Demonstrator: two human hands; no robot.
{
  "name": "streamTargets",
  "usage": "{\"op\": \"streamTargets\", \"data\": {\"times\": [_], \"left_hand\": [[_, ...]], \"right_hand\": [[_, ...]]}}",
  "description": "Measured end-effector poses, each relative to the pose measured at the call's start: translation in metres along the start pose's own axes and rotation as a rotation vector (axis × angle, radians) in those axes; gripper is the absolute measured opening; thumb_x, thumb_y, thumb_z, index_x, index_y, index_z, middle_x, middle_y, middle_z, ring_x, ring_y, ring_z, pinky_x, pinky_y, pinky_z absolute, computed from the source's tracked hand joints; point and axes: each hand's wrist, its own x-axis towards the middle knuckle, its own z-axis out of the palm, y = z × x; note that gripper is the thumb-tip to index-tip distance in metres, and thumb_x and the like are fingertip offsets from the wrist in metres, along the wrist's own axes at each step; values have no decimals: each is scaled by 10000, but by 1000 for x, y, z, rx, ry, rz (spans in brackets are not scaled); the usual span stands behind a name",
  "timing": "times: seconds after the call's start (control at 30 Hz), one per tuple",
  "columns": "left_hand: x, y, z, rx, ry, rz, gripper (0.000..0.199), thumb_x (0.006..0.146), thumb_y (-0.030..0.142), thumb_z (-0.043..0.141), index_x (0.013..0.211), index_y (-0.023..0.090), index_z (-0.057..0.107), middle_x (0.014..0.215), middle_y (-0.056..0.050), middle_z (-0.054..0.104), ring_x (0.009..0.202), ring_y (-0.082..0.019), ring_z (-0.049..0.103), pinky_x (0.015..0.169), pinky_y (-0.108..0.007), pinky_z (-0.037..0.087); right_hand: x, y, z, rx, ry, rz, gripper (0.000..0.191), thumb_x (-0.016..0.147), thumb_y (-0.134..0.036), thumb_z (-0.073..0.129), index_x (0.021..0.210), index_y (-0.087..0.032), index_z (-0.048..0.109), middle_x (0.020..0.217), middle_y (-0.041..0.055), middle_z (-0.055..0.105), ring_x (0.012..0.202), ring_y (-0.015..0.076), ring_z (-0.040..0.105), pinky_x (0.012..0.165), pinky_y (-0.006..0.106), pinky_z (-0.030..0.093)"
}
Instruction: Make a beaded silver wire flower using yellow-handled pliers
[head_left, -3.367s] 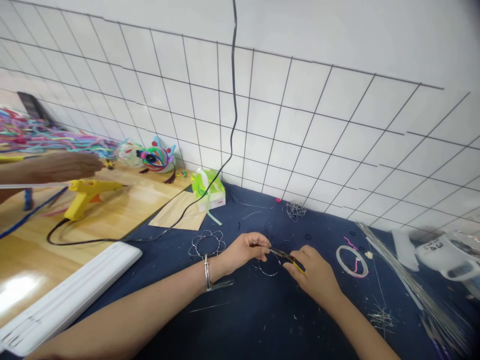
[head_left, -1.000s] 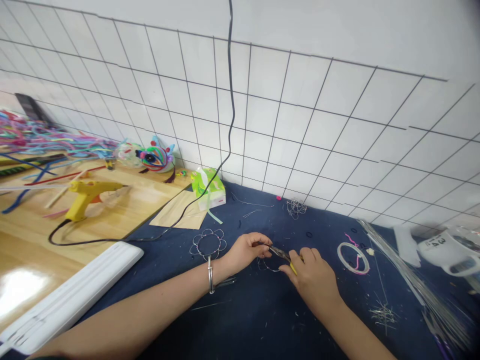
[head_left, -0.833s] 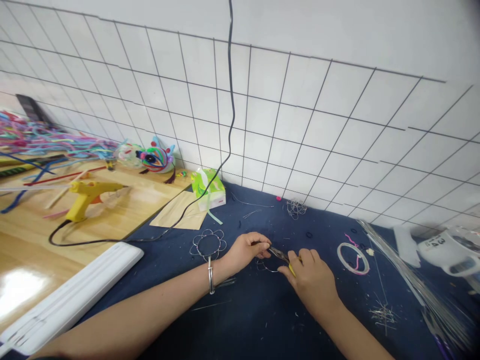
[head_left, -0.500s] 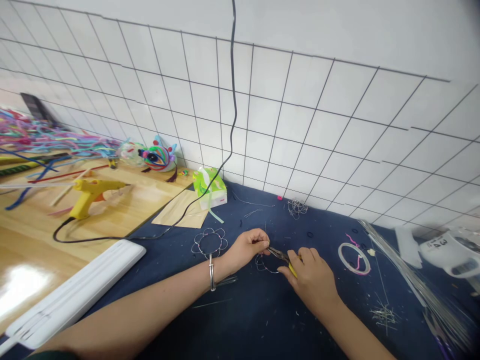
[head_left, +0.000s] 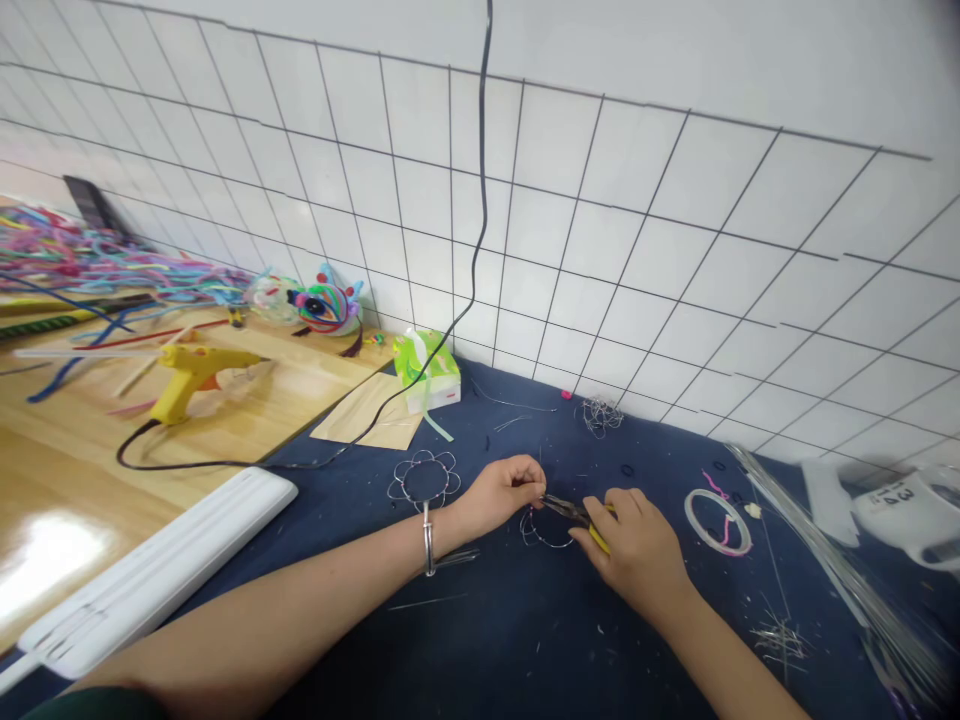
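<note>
My left hand (head_left: pixel 508 493) pinches a thin metal wire, part of a looped wire piece (head_left: pixel 551 543) that hangs just below the fingers. In my right hand (head_left: pixel 637 535) is a pair of pliers (head_left: pixel 568 509) with yellow handles, wrapped by the fingers. The plier jaws touch the wire at my left fingertips; whether they are fully closed on it is too small to tell. Left of my left hand, a flower-shaped wire frame (head_left: pixel 424 480) with round loops lies on the dark blue cloth (head_left: pixel 525 640).
Wire tangles (head_left: pixel 602 415) and offcuts (head_left: pixel 780 638) lie about. At right are a ring-shaped coil (head_left: pixel 718 522), a long wire bundle (head_left: pixel 825 555) and a white glue gun-like tool (head_left: pixel 900 515). At left stand a yellow glue gun (head_left: pixel 187 380), a power strip (head_left: pixel 157 570) and a tissue pack (head_left: pixel 427 370).
The view has shifted slightly, so everything sits a little farther right. Both hands keep their hold on the wire and the pliers; the plier handles look spread slightly wider.
</note>
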Motion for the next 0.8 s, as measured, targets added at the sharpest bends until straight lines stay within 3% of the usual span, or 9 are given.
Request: {"op": "streamTargets", "data": {"times": [0.37, 0.57, 0.8], "left_hand": [[1, -1, -1, -19, 9, -1, 91, 796, 228, 509, 770, 142, 503, 659, 11, 560, 632, -119, 592, 617, -236, 436], [1, -1, -3, -15, -1, -17, 103, 794, 242, 517, 766, 144, 498, 643, 18, 555, 621, -127, 613, 598, -230, 428], [1, 5, -4, -12, -59, -35, 88, 790, 231, 515, 776, 145, 522, 628, 4, 582, 629, -118, 579, 599, -225, 405]], "right_hand": [[-3, -2, -5, -44, 69, -22, 310, 831, -376, 465, 1064, -194, 560, 906, 96, 529, 839, 218, 452, 720, 339, 346], [-1, 3, 4, 143, -24, 166, 318, 835, -438, 433, 985, -206, 589, 833, 76, 504, 807, 198, 465, 702, 309, 377], [-1, 5, 9, 328, -115, 175, 286, 821, -462, 447, 936, -253, 604, 833, 50, 511, 797, 178, 487, 699, 290, 403]]}}
